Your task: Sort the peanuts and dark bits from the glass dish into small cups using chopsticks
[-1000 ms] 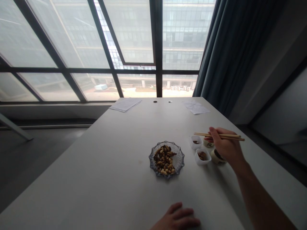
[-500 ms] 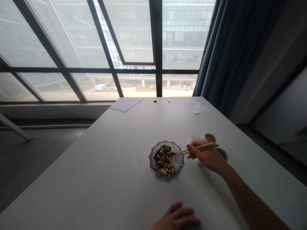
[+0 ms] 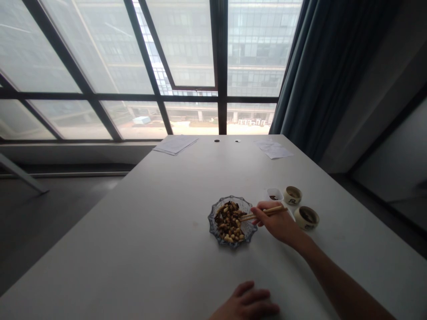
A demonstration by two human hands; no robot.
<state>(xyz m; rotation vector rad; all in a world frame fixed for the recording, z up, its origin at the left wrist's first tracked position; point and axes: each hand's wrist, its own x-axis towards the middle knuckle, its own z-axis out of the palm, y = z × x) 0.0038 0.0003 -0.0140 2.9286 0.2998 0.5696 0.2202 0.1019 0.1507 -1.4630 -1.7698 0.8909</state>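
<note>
A scalloped glass dish [image 3: 248,231] of mixed nuts [image 3: 229,221] sits on the white table [image 3: 150,249]. My right hand [image 3: 276,222] is closed on a pair of wooden chopsticks [image 3: 263,213], whose tips reach into the nuts at the dish's right side. My left hand [image 3: 247,304] lies flat on the table at the near edge, fingers stretched out, holding nothing. Right of the dish stand a small white square cup [image 3: 274,194] and two round cream cups [image 3: 292,195] [image 3: 307,217]. A second white cup is hidden behind my right hand.
Sheets of paper [image 3: 175,144] lie at the far left of the table, and another sheet [image 3: 274,150] at the far right. Two small holes [image 3: 216,141] mark the far edge. Large windows are beyond, and a dark curtain [image 3: 320,75] hangs at right.
My right hand swung the chopsticks left from above the small cups to the glass dish, then lowered their tips into the nuts. My left hand stayed put.
</note>
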